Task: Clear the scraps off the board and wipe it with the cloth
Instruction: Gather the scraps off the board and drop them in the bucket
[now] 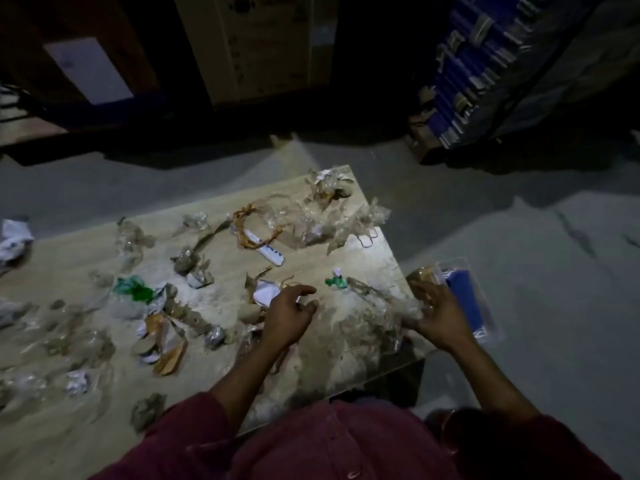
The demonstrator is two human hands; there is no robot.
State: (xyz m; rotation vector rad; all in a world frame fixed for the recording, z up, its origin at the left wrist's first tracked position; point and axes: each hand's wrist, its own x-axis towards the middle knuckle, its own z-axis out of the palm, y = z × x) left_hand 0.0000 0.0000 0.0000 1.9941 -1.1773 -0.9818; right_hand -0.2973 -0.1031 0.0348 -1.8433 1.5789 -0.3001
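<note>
A pale wooden board (221, 403) lies low on the floor, dusty and strewn with several scraps: clear plastic wrap (332, 223), a brown twisted cord (249, 223), green plastic bits (133, 289), crumpled white paper (265, 294) and cardboard pieces (169, 355). My left hand (289, 317) hovers over the white paper near the board's middle, fingers loosely curled, thumb and forefinger apart. At the board's right edge my right hand (441, 315) grips a long strip of clear plastic (377, 296). No cloth is clearly visible.
A clear plastic box (485, 306) with something blue inside sits on the grey floor just right of the board. Crumpled white paper (14, 237) lies at the left. A cardboard carton (256, 46) and stacked blue packs (485, 64) stand behind.
</note>
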